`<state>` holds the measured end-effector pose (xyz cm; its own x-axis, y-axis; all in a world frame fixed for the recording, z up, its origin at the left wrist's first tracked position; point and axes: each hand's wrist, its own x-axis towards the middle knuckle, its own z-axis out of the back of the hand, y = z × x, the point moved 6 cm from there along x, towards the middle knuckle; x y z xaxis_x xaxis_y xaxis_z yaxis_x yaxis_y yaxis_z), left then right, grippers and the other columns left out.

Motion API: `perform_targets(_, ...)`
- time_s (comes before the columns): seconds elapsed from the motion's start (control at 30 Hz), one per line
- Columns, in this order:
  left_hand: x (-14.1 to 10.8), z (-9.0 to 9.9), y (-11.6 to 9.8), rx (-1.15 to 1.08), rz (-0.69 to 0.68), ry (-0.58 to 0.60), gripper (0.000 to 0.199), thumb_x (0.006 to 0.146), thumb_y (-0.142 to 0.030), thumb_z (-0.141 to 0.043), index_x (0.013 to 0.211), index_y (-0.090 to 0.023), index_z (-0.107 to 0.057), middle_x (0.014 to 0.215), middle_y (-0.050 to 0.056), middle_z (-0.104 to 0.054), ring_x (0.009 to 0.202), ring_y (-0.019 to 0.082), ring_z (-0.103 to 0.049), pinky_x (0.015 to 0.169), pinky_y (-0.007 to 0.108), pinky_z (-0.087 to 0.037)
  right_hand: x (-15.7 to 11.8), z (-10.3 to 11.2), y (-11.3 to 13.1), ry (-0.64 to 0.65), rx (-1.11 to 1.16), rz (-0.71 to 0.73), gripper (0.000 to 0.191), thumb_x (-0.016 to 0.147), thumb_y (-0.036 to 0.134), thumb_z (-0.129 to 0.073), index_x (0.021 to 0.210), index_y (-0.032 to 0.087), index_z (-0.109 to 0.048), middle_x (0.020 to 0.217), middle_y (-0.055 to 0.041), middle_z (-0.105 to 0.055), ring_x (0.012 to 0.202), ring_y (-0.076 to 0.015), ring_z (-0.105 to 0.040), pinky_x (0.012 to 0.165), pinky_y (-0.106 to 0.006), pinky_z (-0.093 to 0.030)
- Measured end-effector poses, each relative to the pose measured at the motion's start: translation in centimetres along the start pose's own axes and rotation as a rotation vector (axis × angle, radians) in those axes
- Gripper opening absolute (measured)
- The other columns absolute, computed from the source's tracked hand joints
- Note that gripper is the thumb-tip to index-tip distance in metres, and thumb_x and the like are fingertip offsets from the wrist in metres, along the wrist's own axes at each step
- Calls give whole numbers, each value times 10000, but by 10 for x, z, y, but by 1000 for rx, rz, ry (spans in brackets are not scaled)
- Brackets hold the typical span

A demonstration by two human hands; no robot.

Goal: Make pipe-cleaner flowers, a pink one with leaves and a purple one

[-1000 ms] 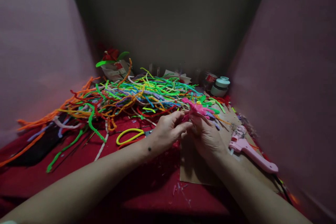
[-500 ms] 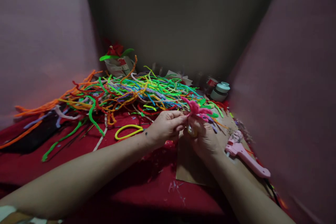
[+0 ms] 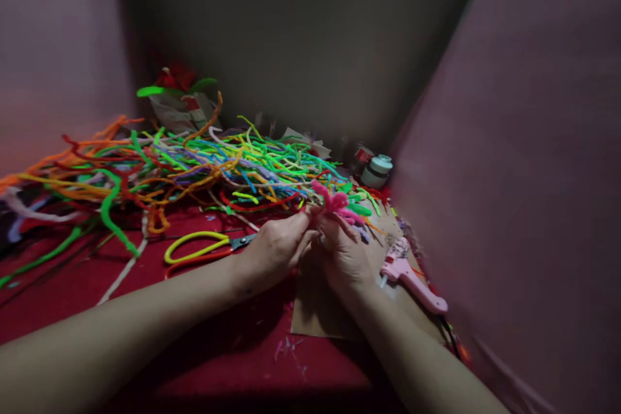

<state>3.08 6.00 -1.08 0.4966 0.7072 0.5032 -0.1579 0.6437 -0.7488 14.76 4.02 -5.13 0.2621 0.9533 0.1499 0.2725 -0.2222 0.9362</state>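
Observation:
A pink pipe-cleaner flower point(image 3: 334, 199) with looped petals is held up between both hands over the edge of a piece of cardboard point(image 3: 317, 314). My left hand point(image 3: 276, 242) is closed, its fingertips pinching at the flower's base from the left. Closed round the lower part of the flower is my right hand point(image 3: 345, 255), thumb and fingers pressed together. The flower's underside is hidden by the fingers. Just left of my left hand lie scissors point(image 3: 196, 247) with one yellow and one red handle, their blades partly covered by that hand.
A wide heap of coloured pipe cleaners point(image 3: 233, 162) spreads across the back of the red cloth point(image 3: 194, 349). On the right, a pink glue gun point(image 3: 412, 281) lies on the cardboard. A pale jar point(image 3: 377, 171) stands behind. Pink fabric walls point(image 3: 524, 174) rise at both sides.
The view has turned to the right, so everything sits further left in it. My hands have drawn closer together at the flower's base, and more of the scissors shows.

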Motion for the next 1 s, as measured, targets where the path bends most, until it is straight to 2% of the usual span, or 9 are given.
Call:
perform_targets(0.07,0,-1,1,37,-26,2,145,804,-220,-538,891,-170,-643,727,21,-596,650,130,-541,626,224,-421,0,-1,-2,15,51,-8,95,723,338,-671,772,270,-715,658,27,-639,565,-138,-499,526,-262,-361)
perform_targets(0.13,1,-1,4,-47,80,13,163,844,-220,-488,830,-166,-640,627,-17,-533,552,89,-467,556,195,-379,-1,-3,-2,35,101,-7,57,706,312,-701,748,279,-720,655,32,-621,567,-129,-466,533,-257,-355)
perform_targets(0.27,2,-7,6,-467,378,70,189,818,-329,-553,771,-151,-592,484,-79,-373,403,43,-302,410,164,-251,-3,-9,-2,123,139,-26,61,711,310,-705,761,276,-712,624,41,-555,514,-103,-376,508,-246,-314)
perform_targets(0.4,0,-14,12,-751,573,121,308,746,-394,-660,653,-158,-485,452,-94,-356,343,14,-245,354,143,-180,-4,-12,1,157,141,-80,102,692,307,-724,752,233,-687,581,61,-464,475,-69,-284,464,-226,-229)
perform_targets(0.6,-4,-20,21,-958,615,178,255,809,-338,-612,692,-162,-469,453,-98,-358,327,10,-187,321,118,-176,-1,-15,1,134,200,-77,135,723,327,-692,724,196,-660,562,64,-443,457,-54,-244,419,-213,-199)
perform_targets(0.77,-7,-26,18,-1123,657,305,123,851,-255,-545,792,-148,-530,498,-102,-344,351,16,-118,319,132,-228,-1,-16,-3,106,366,-151,171,607,281,-770,650,199,-625,538,58,-493,508,-73,-399,448,-192,-304)
perform_targets(0.83,-8,-28,15,-1124,661,355,117,859,-253,-524,803,-150,-531,506,-104,-323,358,23,-110,320,141,-217,-1,-15,-2,95,362,-156,171,586,247,-778,629,200,-620,535,59,-507,515,-77,-421,465,-196,-337)
perform_targets(0.9,-8,-27,14,-1000,637,358,167,875,-293,-494,787,-154,-524,510,-98,-325,358,29,-141,331,154,-208,0,-12,-1,71,348,-128,161,589,234,-775,630,199,-623,548,60,-522,508,-74,-415,476,-202,-356)
perform_targets(1.0,-4,-17,13,-535,441,233,215,871,-323,-497,733,-158,-512,556,-62,-416,415,45,-305,413,174,-276,1,-7,-2,28,301,-64,123,635,243,-749,708,200,-660,623,45,-577,557,-89,-455,541,-223,-405)
